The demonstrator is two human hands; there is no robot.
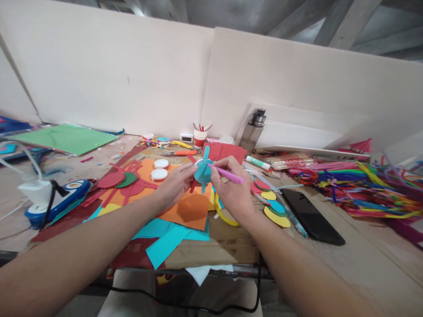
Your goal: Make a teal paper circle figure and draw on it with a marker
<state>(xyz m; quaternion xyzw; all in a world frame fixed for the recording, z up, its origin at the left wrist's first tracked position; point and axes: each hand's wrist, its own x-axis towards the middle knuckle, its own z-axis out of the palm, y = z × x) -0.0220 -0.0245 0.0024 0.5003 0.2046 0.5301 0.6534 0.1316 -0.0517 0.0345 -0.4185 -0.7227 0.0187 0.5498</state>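
My left hand [176, 186] is closed on the edge of a round blue paper craft [202, 171] with blue and red strips sticking out from its rim. In my right hand [231, 187] is a pink-purple pen [230, 174], its front end against or just over the blue disc; I cannot tell if it touches. Orange paper sheets [190, 211] lie below both hands, with blue paper strips [168, 244] nearer the table edge. Red paper discs with strips [111, 179] lie left of my left hand, along with a green disc [127, 179] and two white round lids [159, 174].
A black phone [312, 215] and coloured paper discs [276, 216] lie at the right, before a heap of pipe cleaners [366, 189]. A glue stick [257, 162], bottle [253, 132] and red-white cup [200, 137] are behind. A blue power strip [59, 202] sits left.
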